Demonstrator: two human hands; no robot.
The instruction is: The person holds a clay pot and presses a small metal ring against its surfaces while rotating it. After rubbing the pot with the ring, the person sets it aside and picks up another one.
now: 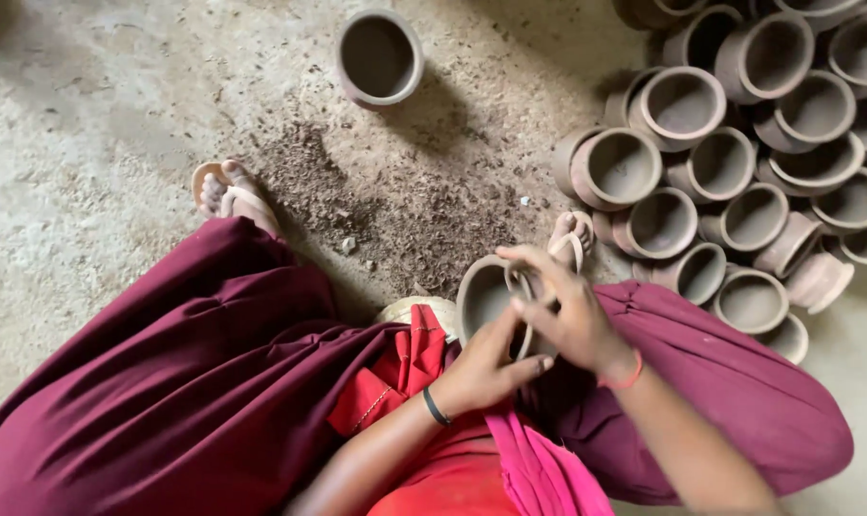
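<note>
A: Where's the workpiece?

B: Small round unfired grey-brown clay pot (486, 296), centre of the frame, held over the lap in maroon cloth (195, 382). Mouth tilted toward upper left; axis runs lower right to upper left.

A: Hands?

B: Left hand (486, 368) comes from below, fingers closed around the pot's lower wall. Right hand (567, 311) comes from the right, over the rim, fingers pinched on a thin curved strip (524, 287) laid against the rim. Can't tell what the strip is made of.

A: Which is nearer the rim?

B: The right. The left is underneath, carrying the pot.

A: Surroundings?

B: Heap of similar clay pots (739, 162) at upper right, just beside the right foot. One lone clay pot (379, 57) upright at top centre. Dark clay scrapings (395, 201) on the concrete floor (89, 143) between the feet.
</note>
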